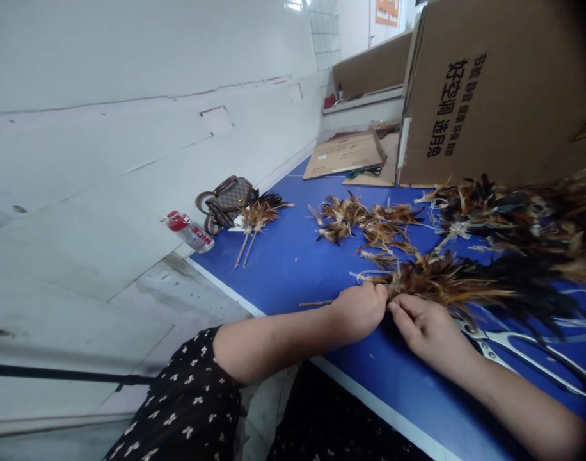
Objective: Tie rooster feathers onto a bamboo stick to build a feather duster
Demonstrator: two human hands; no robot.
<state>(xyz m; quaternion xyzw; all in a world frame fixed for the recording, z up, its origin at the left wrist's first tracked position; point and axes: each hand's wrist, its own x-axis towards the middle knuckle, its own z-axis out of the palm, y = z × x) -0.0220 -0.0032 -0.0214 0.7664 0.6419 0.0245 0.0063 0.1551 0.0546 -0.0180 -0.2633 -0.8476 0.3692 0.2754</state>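
A long bundle of brown and black feathers (459,282) on a thin stick lies across the near part of the blue table. My left hand (363,308) is closed around the stick at the base of the feathers, and the bare stick end (315,303) sticks out to its left. Right beside it, my right hand (420,323) pinches at the same feather base with thumb and fingers; what exactly lies between the fingertips is hidden. Metal scissors (528,349) rest on the table beneath and beyond my right forearm.
Loose feather tufts (364,221) lie mid-table, with a bigger feather pile (508,208) at right. Two feathered sticks (252,227) lie near a checked handbag (232,193) and a plastic bottle (191,232) by the wall. Cardboard sheets (343,153) and a large carton (499,96) stand behind.
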